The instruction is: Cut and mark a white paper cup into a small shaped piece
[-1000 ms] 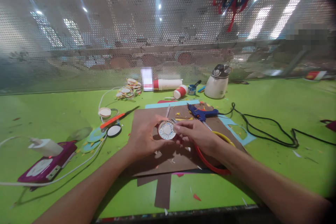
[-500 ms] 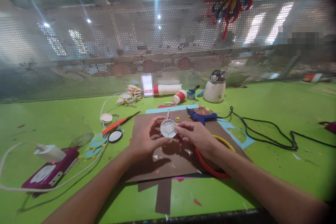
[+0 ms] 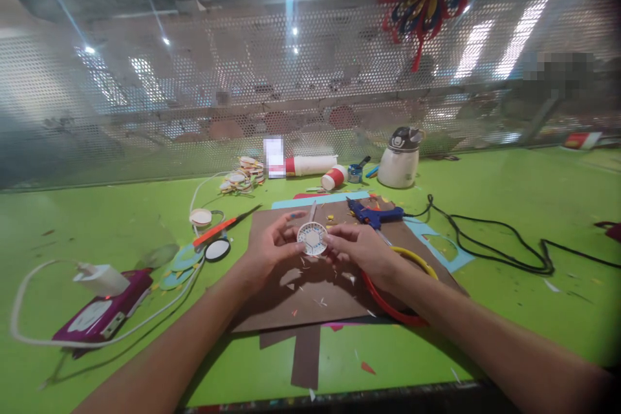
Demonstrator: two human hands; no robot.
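Between my two hands, over the brown board, is a small round white disc with blue marks around a pale hexagon. My right hand pinches its right edge between thumb and fingers. At the left edge lies the thumb of my left hand, its forefinger raised clear of the rim; the fingers behind the disc are hidden. A thin pointed blade-like piece shows just beyond the disc. Partly under my right forearm are a red ring and a yellow ring.
A blue glue gun with a black cord lies right. Left are an orange-handled cutter, a black-rimmed disc and a purple power strip with a white cable. Behind stand paper cups and a white pot.
My left hand has closed in, its thumb coming onto the disc's left edge. The right hand keeps its hold. The whole view has shifted slightly.
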